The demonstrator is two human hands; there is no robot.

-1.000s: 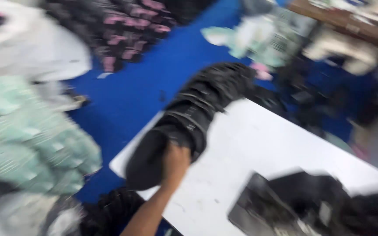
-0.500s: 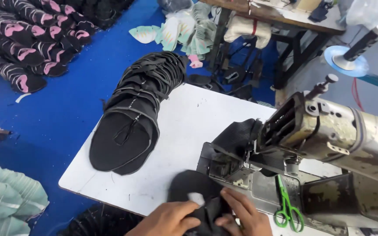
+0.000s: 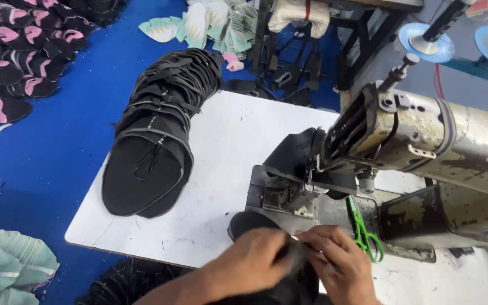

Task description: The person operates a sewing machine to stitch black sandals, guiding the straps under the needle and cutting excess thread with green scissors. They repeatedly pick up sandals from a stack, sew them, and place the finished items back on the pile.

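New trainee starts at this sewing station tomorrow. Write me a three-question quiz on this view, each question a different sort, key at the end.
1. True or false: the stack of black pieces lies on the white table.
2. Which colour are the scissors by the sewing machine? A red, B green, C yellow.
3. What do the left hand and right hand hold between them?

Key: 1 true. 2 B. 3 a black fabric piece, gripped by both hands in front of the machine.
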